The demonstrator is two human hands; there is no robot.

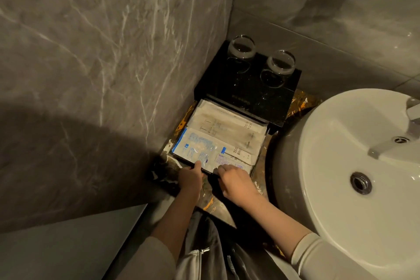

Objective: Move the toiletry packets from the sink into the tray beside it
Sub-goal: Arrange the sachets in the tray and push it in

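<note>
Where packets (218, 141) lie flat in black tray (261, 138) beside sink (341, 166), blue-print one frontmost. L hand (190, 177) thumb pressing its near edge, R hand (236, 180) fingertips on small packet (227, 161); neither clenched. Two glasses (241, 48) behind on black stand (227, 79).
</note>
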